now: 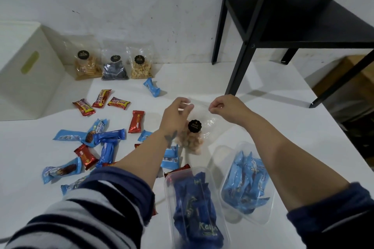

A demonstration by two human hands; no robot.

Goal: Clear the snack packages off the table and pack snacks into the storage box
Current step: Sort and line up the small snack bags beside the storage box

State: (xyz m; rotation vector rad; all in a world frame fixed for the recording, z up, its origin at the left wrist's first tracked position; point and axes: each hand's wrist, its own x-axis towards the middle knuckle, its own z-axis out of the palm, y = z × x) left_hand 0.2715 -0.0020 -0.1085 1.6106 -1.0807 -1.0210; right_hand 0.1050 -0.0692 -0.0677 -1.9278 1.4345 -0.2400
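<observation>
I am watching a clear snack bag [195, 135] of pale round biscuits, black round label | hanging above the white table [263, 95] | left hand [176, 115] and right hand [224, 107] pinching its top corners.

White rectangular storage box [26, 70]: cut off by left edge. Black metal shelf frame [283, 16]: top and right side out of view. Clear plastic tub of dark blue packets [194, 208]: near end cut by bottom edge. Red foil wrappers [178, 170]: partly hidden behind left forearm and tub. Round black bag labels [194, 126]: print too small to read.
</observation>
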